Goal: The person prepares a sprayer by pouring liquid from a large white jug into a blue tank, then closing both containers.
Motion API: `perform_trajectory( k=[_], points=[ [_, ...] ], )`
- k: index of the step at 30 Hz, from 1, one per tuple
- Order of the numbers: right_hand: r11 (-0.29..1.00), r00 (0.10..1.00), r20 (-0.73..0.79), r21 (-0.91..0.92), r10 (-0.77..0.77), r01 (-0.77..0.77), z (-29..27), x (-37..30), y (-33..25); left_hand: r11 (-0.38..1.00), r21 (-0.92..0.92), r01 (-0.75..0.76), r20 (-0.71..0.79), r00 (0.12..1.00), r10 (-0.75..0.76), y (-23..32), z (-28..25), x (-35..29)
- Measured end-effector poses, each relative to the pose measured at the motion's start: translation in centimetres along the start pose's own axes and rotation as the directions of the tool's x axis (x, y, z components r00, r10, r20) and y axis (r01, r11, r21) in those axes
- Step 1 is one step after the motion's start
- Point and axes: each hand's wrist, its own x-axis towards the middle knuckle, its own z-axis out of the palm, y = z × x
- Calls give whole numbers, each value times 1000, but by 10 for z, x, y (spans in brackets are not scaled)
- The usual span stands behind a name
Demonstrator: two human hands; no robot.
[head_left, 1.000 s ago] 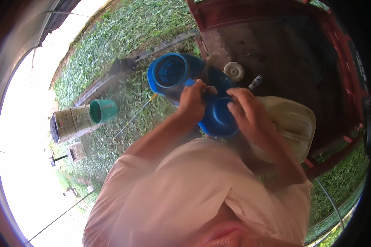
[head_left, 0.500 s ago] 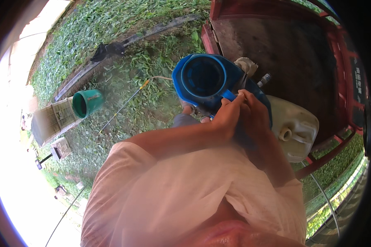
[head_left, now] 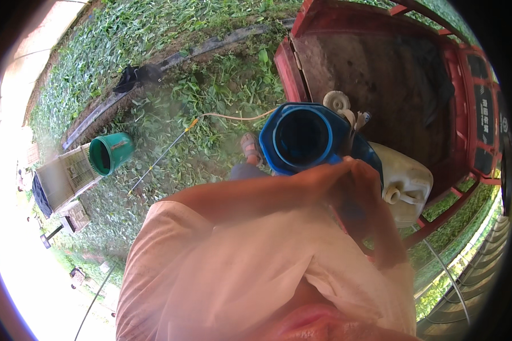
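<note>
Left hand (head_left: 324, 176) and right hand (head_left: 363, 184) pressed together at near rim of blue sprayer tank (head_left: 301, 139); fingers curled, whether clamped on anything not discernible. Tank upright, wide mouth open to camera, standing at edge of red cart bed (head_left: 381, 74). Just right of hands, white jerrycan (head_left: 407, 182) with spout. Behind tank, white cap (head_left: 338, 101). Out left on weedy ground, spray lance (head_left: 165, 153) with pale hose; further left, green bucket (head_left: 111, 153) beside wire crate (head_left: 68, 173).
</note>
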Motion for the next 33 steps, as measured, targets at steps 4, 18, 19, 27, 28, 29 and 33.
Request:
perform_trajectory(
  k=[4, 18, 19, 27, 28, 29, 33],
  points=[
    [968, 978, -50, -159, -202, 192, -18, 17, -27, 994, -80, 80, 96, 993, -72, 12, -1, -9],
    [922, 966, -26, -307, -257, 237, -46, 39, -19, 568, 518, -639, 128, 715, 687, 64, -14, -133],
    [936, 976, 13, -281, -217, 212, -48, 35, -21, 607, 491, -625, -97, 653, 751, 50, -10, -142],
    [932, 973, 2, -285, -231, 222, -56, 47, -18, 229, 861, -454, -27, 409, 912, 89, -59, -80],
    [926, 967, -7, -291, -255, 242, -57, 50, -19, 202, 867, -456, -10, 388, 921, 88, -63, -71],
    [919, 961, -16, -297, -277, 260, -58, 53, -20, 175, 872, -458, 7, 369, 930, 85, -70, -62],
    [950, 980, 19, -242, -198, 197, -61, 62, -31, 254, 843, -474, -75, 364, 929, 85, -74, -53]
  ],
)
